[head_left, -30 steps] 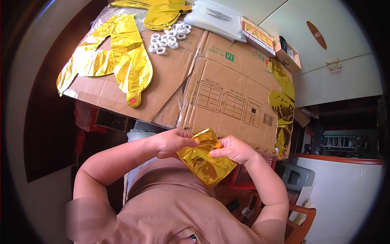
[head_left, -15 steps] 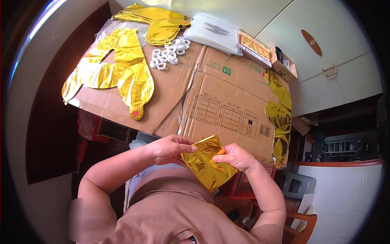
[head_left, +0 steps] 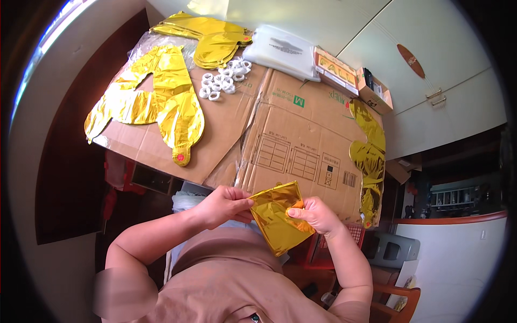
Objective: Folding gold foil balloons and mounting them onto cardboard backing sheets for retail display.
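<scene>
A shiny gold foil balloon [head_left: 273, 223], folded into a flat packet, is held in front of my body at the table's near edge. My left hand [head_left: 225, 208] pinches its upper left corner between thumb and fingers. On the other side, my right hand [head_left: 319, 216] grips the right edge with the thumb lying on top. At the left of the table lies a flat A-shaped gold foil balloon [head_left: 177, 105] with a red round spot on its tab. Behind it is a stack of gold foil balloons [head_left: 218, 51]. Another gold foil balloon [head_left: 370, 156] lies along the right edge.
Flattened cardboard [head_left: 293, 126] covers the table. Several white ribbon rings [head_left: 218, 85] lie near a stack of clear plastic bags [head_left: 264, 46]. Two small boxes, one an open box [head_left: 381, 99], stand at the back right by the cabinet [head_left: 458, 59]. A red crate [head_left: 353, 237] is below.
My left hand has shifted slightly left along the folded balloon, from over its upper edge to its corner. My right hand keeps its hold. The view has tilted a little.
</scene>
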The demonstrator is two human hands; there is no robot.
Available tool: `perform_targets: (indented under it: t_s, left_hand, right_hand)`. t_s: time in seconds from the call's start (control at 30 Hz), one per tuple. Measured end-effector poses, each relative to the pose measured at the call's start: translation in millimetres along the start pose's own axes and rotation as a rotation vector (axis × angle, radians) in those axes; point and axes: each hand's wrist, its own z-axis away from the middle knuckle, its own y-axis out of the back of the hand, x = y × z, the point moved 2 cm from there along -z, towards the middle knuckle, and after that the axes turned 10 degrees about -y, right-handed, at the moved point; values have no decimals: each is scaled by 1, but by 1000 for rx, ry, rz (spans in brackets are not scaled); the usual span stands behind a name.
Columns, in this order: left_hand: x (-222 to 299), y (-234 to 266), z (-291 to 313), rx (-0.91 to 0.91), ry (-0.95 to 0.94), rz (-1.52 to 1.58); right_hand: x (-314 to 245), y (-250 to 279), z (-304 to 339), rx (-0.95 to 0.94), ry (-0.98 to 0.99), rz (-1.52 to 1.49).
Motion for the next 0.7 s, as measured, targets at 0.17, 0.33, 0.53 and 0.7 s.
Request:
perform_targets:
  t_s: [0.17,0.33,0.53,0.7]
  left_hand:
    - [-6,2,-1,18,20,25]
    - [2,2,-5,-13,43,62]
    - [37,1,-5,-35,-183,-432]
    - [68,-3,-22,183,-717,-1064]
  right_hand:
    - [-3,1,-4,19,35,43]
    - [-7,12,-7,49,24,124]
    - [-65,48,-27,120,-61,351]
    - [-102,61,-55,141,-176,570]
